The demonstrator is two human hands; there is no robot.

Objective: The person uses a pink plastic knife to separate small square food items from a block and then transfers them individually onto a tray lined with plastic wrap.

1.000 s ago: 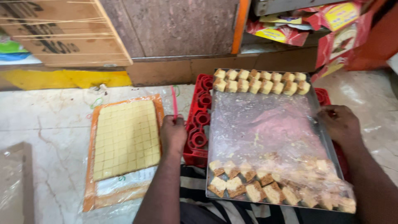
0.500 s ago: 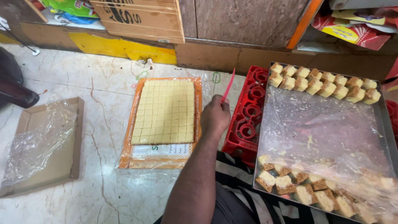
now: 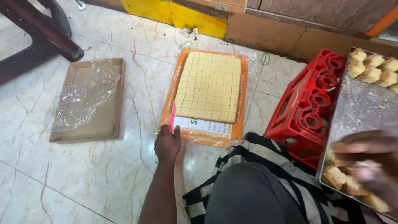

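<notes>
Left hand gripping pink knife, beside yellow sweet slab

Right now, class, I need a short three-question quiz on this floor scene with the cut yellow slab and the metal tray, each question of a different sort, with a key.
1. True or false: the left hand holds a pink knife at the near left corner of the yellow slab.
2. What does the metal tray rest on? A) red crate B) cardboard box C) the dark chair leg
3. Fill in: the cardboard box holds only a crumpled clear ______.

Key: 1 true. 2 A. 3 plastic sheet. The right hand is blurred over the tray's brown pieces.
</notes>
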